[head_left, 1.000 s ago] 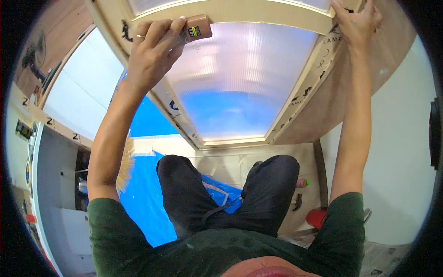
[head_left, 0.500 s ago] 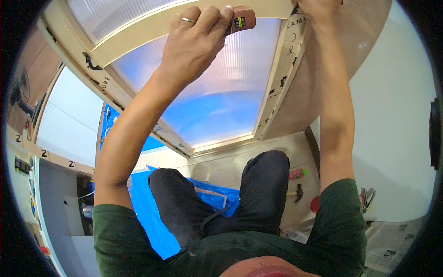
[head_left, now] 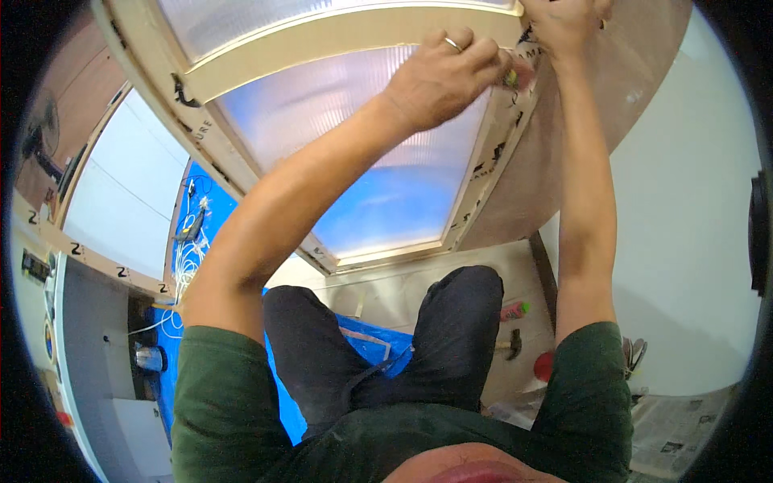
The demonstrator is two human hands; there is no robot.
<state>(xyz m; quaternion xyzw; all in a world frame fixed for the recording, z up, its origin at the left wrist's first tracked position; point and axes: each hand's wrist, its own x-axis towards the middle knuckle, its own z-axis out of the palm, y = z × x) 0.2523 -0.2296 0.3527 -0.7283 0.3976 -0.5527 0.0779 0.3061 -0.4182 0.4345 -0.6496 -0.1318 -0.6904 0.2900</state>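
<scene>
A pale wooden door frame (head_left: 322,39) with ribbed translucent panels (head_left: 394,205) stands tilted before me. My left hand (head_left: 451,76) is closed on a brown, round-cornered thing with a dark and yellow label (head_left: 519,76), blurred now; its kind I cannot make out. It hangs over the frame's right upright, which bears dark printed marks. Just above it, my right hand (head_left: 564,28) is at the upper end of that upright, fingers bent and pressed together. What they grip, if anything, is hidden. A brown curved sheet (head_left: 531,177) lies behind my right forearm.
On the floor right of my knees are a pinkish bottle with a green cap (head_left: 515,310) and a hammer (head_left: 514,344). Blue sheeting (head_left: 278,402) spreads beneath me. White cables (head_left: 187,266) lie at left, and a white wall (head_left: 684,241) stands at right.
My left hand has swung right and slightly down with the brown thing, ending near my right hand. The right hand has barely moved. The door frame appears slightly shifted right in view.
</scene>
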